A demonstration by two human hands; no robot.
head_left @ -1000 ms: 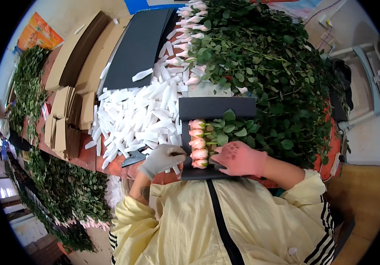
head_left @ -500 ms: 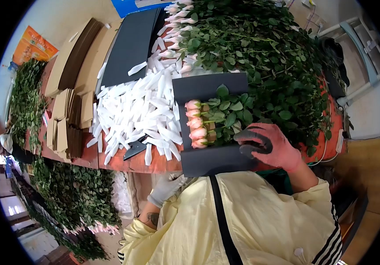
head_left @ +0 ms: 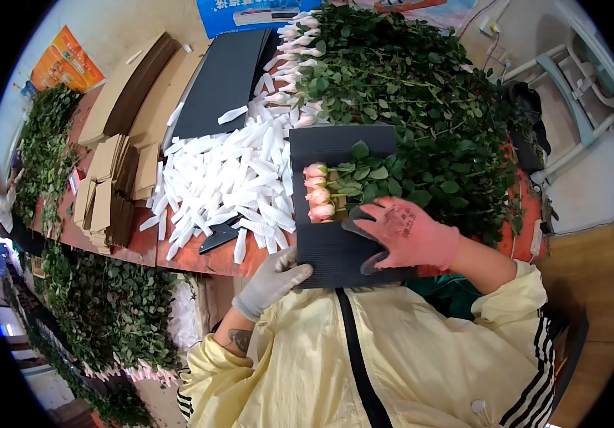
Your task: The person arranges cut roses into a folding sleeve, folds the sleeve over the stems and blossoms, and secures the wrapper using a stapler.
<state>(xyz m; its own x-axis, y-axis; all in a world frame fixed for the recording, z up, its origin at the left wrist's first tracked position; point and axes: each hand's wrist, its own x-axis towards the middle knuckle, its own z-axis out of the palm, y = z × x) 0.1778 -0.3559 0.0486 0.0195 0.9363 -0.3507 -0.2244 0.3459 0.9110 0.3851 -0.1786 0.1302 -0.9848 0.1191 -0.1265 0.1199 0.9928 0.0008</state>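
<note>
Spreading right hand (head_left: 403,235), in pink glove with dark fingers, over near flap (head_left: 328,253) of black corrugated sheet (head_left: 297,191), just below centre of frame. Fingers and thumb apart, fingertips touching flap. Touching flap's left edge with left hand (head_left: 267,285), in pale grey glove, thumb uppermost; cannot tell whether clamped, fingers partly hidden.

Roses (head_left: 317,195) at centre of frame, lying on the sheet between near flap and far flap (head_left: 342,137). Just above and left of right fingertips; above left hand and slightly right, well apart from it.

Pale pink heads, four showing, in a tight upright column, pointing toward left of frame. Green at the bases, with dark green leaves (head_left: 382,175) spreading right. Lowest head close against upper edge of near flap. Flaps dull black, finely ribbed.

Elsewhere: heap of small white sleeves (head_left: 228,167) left of centre; cardboard pieces (head_left: 110,175) farther left; stack of black sheets (head_left: 225,78) toward upper left; thick foliage (head_left: 421,93) in upper right.
</note>
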